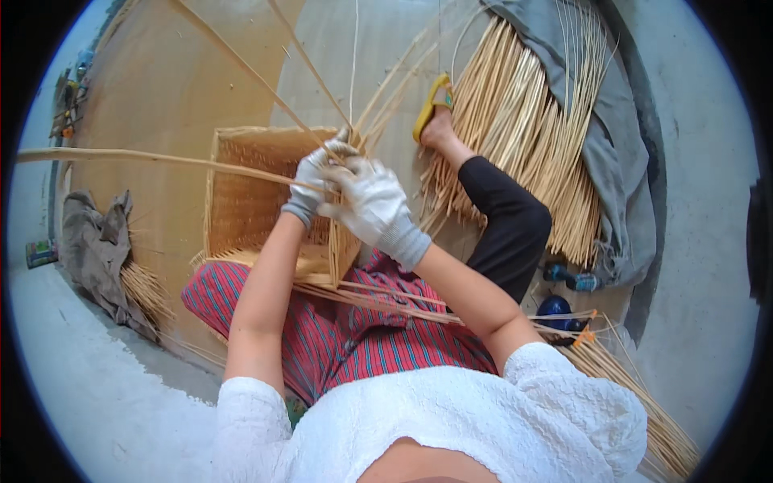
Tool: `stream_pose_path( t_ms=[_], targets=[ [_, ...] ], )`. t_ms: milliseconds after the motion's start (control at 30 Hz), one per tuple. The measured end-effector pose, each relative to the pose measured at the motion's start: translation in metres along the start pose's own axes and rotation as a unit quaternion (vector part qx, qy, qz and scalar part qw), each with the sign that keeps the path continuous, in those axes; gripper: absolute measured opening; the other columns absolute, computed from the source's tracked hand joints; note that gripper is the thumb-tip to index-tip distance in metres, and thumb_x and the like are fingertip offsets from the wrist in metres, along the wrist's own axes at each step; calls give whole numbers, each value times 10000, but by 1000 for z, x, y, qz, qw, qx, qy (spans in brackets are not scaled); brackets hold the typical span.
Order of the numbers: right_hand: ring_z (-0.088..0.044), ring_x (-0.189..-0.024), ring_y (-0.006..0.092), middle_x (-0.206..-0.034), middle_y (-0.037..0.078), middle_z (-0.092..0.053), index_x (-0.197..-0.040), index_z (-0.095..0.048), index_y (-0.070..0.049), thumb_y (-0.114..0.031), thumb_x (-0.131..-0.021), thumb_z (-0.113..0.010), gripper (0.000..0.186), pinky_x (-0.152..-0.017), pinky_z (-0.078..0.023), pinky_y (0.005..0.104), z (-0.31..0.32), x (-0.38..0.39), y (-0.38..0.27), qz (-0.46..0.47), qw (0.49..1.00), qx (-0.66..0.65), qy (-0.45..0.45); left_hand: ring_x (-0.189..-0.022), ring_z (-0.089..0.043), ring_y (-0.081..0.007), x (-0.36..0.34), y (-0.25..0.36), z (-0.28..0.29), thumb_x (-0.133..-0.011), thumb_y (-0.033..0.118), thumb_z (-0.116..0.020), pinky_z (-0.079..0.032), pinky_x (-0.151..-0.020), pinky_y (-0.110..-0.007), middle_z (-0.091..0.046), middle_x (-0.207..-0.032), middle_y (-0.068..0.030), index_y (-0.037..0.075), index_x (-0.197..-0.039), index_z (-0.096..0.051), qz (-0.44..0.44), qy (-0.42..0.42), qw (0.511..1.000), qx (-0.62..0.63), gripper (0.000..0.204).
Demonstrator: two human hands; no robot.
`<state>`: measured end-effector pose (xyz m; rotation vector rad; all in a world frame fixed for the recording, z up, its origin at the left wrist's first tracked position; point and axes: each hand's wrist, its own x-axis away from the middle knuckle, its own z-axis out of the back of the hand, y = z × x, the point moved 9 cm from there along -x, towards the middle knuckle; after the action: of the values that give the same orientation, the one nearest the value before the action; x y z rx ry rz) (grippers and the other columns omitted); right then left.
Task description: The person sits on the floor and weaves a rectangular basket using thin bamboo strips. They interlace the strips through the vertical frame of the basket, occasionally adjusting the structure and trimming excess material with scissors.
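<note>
A woven wicker basket (241,197) lies tipped across my lap with its open mouth facing up, and loose rods stick out from its far right corner. My left hand (316,173), in a white glove with a grey cuff, is closed around rods at that corner. Over it comes my right hand (372,200), gloved the same way, its fingers bent around a long wicker rod (161,156) that stretches out to the left. The right hand's thumb side is blurred, and the overlapping gloves hide the exact weave between them.
A big bundle of pale wicker rods (515,121) lies at far right on grey cloth (624,169). My right foot wears a yellow slipper (435,105) beside it. More rods (628,378) lie lower right, near a dark blue round object (555,310). Grey cloth (101,249) wraps a bundle at left.
</note>
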<state>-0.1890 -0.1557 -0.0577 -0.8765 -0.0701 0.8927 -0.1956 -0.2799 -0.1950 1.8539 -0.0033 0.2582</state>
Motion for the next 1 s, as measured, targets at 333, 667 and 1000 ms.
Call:
stream_pose_path(
  t_ms=[333, 667, 1000],
  targets=[
    [-650, -816, 125, -923, 44, -661, -1220, -542, -90, -45, -856, -723, 409, -794, -545, 310, -32, 11, 69, -185, 835, -500, 133, -1336, -496, -209, -2, 9, -4, -917, 163, -738, -456, -1016, -306, -449, -1522, -191, 55, -1261, -636, -76, -44, 977, -193, 374],
    [-699, -954, 331, -1001, 193, -694, -1148, -561, -74, -412, -804, -799, 537, -830, -543, 420, -58, 9, 115, -255, 949, -173, 61, -1259, -566, -234, -10, -1, 16, -970, 722, -347, -441, -1082, -371, -557, -1417, -162, -56, -1334, -591, -10, -70, 993, -91, 893],
    [-667, -761, 245, -835, 136, -697, -985, -681, -23, -605, -720, -798, 650, -742, -527, 366, -55, 4, 89, -282, 951, -111, -60, -1294, -526, -264, -5, 21, 2, -956, 709, -412, -430, -1086, -427, -579, -1386, -172, -27, -1202, -692, -60, -29, 992, -103, 825]
  ],
)
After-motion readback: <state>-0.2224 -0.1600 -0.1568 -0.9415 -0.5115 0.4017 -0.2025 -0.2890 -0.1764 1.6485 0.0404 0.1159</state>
